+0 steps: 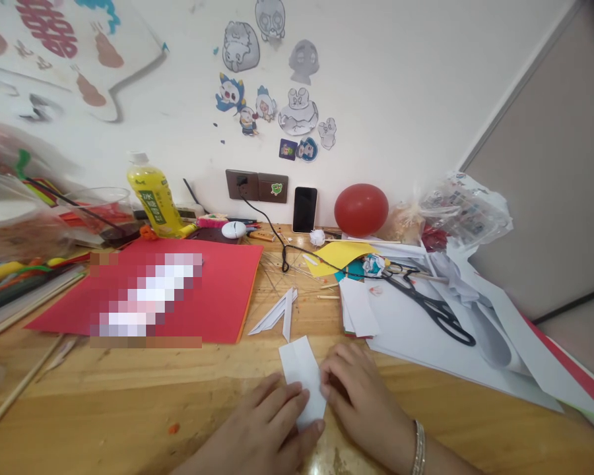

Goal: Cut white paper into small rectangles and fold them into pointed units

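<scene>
A small white strip of paper [301, 363] with a lengthwise crease lies at the front of the wooden table. My left hand [270, 422] grips its lower part, fingertips on top and thumb near the bottom edge. On the strip's right edge, the fingers of my right hand [359, 389] are pinched together. A bracelet circles the right wrist. Just beyond the strip are folded white paper pieces [277, 315], meeting in a pointed shape. Farther right sits a small stack of white paper slips [357, 307].
Red paper sheets [222, 290] spread over the left. Black scissors [426, 307] rest on white sheets [400, 346] at right. Along the wall stand a yellow bottle [153, 198], a phone [305, 210] and a red balloon [361, 210]. A black cable [270, 221] trails from the socket.
</scene>
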Demonstrator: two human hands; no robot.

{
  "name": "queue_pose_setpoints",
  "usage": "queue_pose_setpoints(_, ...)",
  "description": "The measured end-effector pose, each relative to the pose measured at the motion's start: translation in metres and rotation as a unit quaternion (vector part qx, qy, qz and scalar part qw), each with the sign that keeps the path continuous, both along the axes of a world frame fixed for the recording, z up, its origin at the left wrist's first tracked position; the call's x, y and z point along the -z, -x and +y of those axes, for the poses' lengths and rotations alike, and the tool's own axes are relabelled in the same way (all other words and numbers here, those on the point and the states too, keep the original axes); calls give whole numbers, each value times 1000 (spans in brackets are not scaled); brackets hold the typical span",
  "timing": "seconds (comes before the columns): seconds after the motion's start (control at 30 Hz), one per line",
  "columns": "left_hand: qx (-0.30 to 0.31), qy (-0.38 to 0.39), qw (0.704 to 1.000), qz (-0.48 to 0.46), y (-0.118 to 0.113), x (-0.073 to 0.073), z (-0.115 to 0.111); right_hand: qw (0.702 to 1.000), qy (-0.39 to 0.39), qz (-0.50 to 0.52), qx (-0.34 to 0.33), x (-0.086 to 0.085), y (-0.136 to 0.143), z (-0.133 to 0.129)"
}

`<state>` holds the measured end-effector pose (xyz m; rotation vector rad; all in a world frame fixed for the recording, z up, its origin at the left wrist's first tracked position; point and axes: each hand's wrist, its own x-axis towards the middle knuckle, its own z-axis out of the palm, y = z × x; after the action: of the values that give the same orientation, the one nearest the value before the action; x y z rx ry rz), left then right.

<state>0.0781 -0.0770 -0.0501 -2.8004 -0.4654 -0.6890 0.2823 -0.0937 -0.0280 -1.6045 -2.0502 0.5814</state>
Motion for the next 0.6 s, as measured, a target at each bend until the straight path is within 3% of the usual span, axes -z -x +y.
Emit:
queue_pose_setpoints(0.13, -3, -11, 999, -45, -2, 2, 1, 1000, -19, -21, 13, 3, -4, 5)
queue_pose_setpoints(0.27, 2, -9, 997, -72, -4, 3, 4, 999, -47, 26, -9, 6, -6, 5)
queue_pose_setpoints(0.4, 3, -7, 997, -81, -3, 4, 4, 998, -17, 29, -48, 1, -2, 2)
queue_pose_setpoints(0.6, 4, -5, 997, -71, -3, 6, 3, 999, 5, 18, -41, -1, 1, 3)
